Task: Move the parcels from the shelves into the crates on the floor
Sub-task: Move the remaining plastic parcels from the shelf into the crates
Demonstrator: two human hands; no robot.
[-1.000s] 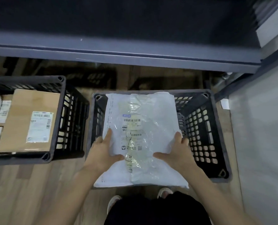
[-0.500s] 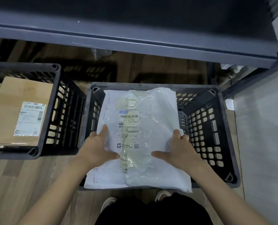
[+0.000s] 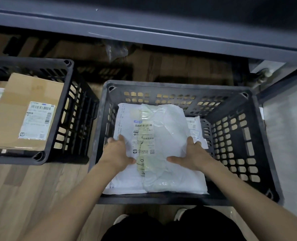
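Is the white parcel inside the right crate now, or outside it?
Inside. The white parcel lies below the right crate rim, walls visible around it, both hands gripping it.

Bare forearms, no sleeves showing; black garment [image 3: 172, 228] at six o'clock, with two pale shoe toes [image 3: 120, 219] peeking out above it.

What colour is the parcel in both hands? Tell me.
White, with a clear plastic wrap; parcel, head view.

The white parcel [image 3: 163, 148] is glossy, crinkled plastic film with a paper label. Both crates [image 3: 231, 141] are matt black perforated plastic. The box [image 3: 22, 110] is matt brown cardboard. The floor [image 3: 22, 188] is smooth wood-grain; the shelf [image 3: 144, 32] is matt grey-painted metal.
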